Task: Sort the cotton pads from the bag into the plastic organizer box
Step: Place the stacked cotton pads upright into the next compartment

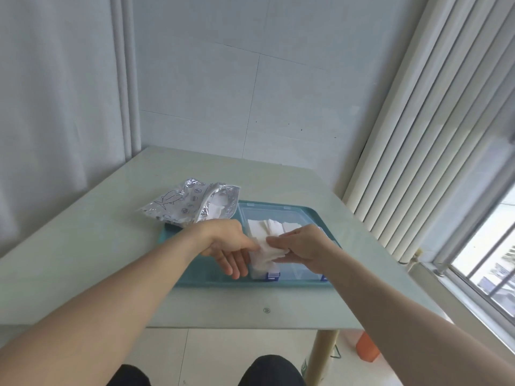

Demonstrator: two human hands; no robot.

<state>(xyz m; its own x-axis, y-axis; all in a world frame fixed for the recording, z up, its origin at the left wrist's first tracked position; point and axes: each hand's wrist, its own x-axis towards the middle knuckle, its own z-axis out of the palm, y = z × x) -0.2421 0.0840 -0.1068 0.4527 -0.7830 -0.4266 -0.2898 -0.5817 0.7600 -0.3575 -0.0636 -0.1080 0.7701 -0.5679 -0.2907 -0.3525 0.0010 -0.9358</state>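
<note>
A clear plastic organizer box with blue latches stands on a teal tray. White cotton pads fill its left compartments. My right hand pinches a white cotton pad over the box's front left compartment. My left hand is beside the box's left wall, its thumb and forefinger pinching the same pad while its other fingers hang straight down. A silver foil bag with a fish drawing lies open at the tray's back left, with white pads showing in its mouth.
The tray sits on a pale glass-topped table against a tiled wall. A radiator and a window stand to the right. An orange object lies on the floor under the table. My knees show at the bottom.
</note>
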